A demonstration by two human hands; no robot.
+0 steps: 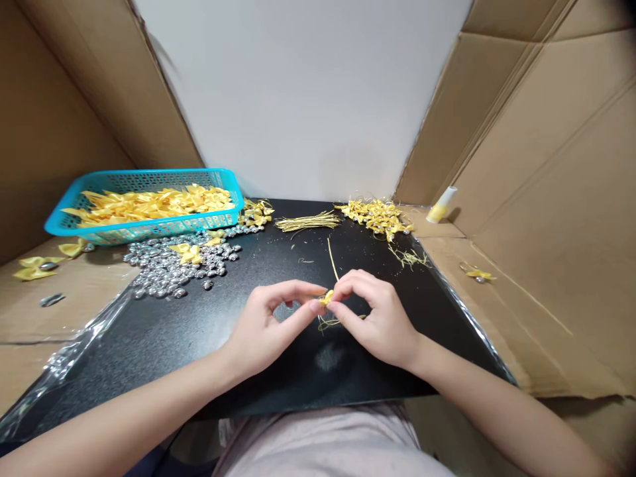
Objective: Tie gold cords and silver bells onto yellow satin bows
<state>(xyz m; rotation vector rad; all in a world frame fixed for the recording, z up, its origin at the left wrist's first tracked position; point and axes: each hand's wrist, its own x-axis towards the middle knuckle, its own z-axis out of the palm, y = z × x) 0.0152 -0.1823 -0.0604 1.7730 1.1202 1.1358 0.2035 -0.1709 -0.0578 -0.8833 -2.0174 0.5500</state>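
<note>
Between the fingertips of both hands is a small yellow ribbon bow [326,298], partly covered by the fingers. My left hand [275,321] is closed in a pinch on the bow's left side. From the right, my right hand [372,315] pinches the same bow with thumb and fingers. A thin gold tie [332,257] sticks up and away from the bow, behind the right fingers. Beneath the hands, loose gold strands [332,324] curl over the black tabletop [209,351].
A blue basket [154,228] of yellow bows stands back left. Silver beads [163,268] are heaped before it. At the back lie a bundle of gold ties [307,222] and a pile of beaded bows [380,217]. Cardboard walls flank the table; a white tube [441,204] stands right.
</note>
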